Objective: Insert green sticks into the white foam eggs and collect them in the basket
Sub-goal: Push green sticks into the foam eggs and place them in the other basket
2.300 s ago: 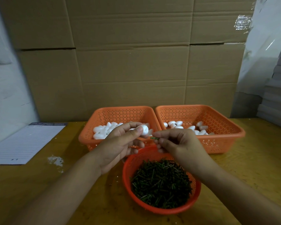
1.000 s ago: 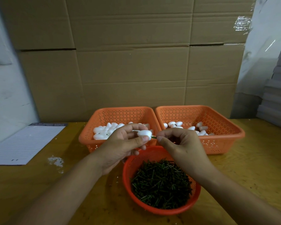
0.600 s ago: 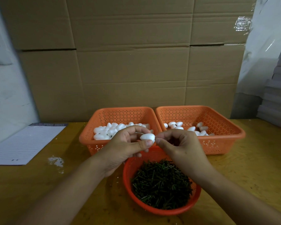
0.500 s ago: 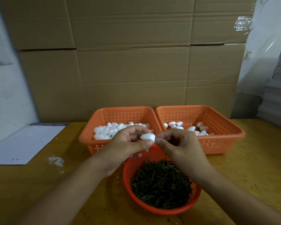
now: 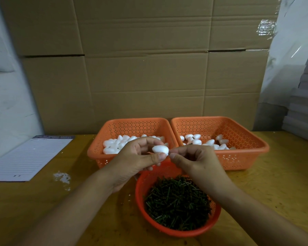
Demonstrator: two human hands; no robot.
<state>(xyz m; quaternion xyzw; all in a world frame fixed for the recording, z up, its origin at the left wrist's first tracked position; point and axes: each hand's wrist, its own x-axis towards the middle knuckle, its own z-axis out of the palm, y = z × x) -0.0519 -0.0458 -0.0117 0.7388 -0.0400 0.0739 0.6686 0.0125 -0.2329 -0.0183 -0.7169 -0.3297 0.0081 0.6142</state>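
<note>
I see my left hand pinching a white foam egg between thumb and fingers, above the round basket of green sticks at the bench's near edge. My right hand pinches at the egg's right tip; the stick there barely shows. Two square baskets sit behind, toward the far edge: left basket and right basket, both containing eggs.

A lined notepad lies at the wooden table's left edge, with cardboard boxes behind.
</note>
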